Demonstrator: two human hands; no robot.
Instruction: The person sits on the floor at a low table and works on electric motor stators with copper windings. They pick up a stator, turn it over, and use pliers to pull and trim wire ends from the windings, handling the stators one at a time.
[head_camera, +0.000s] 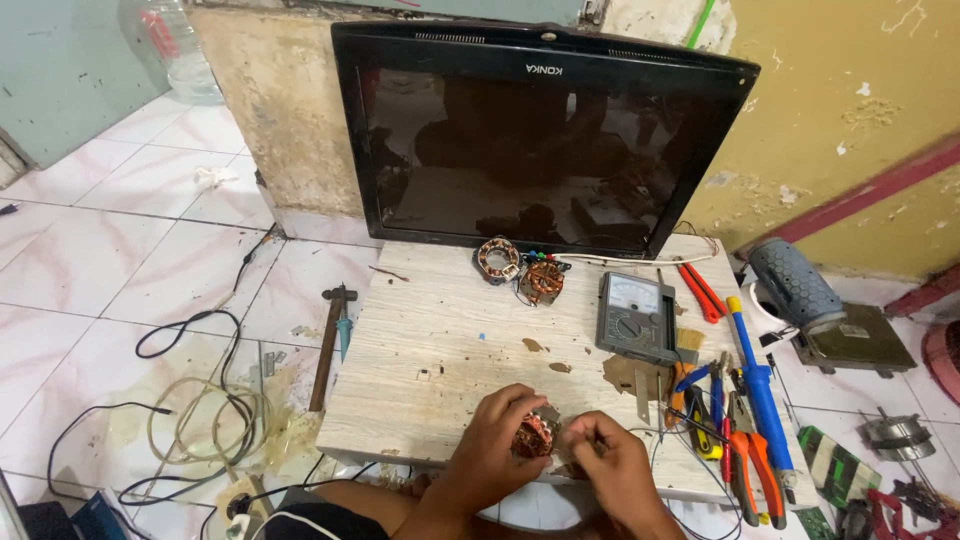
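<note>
A hammer (328, 345) lies on the tiled floor well to the left of the hands, beside a low wooden board (440, 340). At the board's near edge, the left hand (497, 440) curls its fingers around a copper-wound motor coil (536, 436), while the right hand (608, 466), fingers pinched narrow, touches the coil's right side. Beyond the hands stand two more coils (520, 270) before a dark television (540, 140). Up and right of the right hand rests a grey multimeter (637, 315); pliers (750, 455) lie just to its right.
</note>
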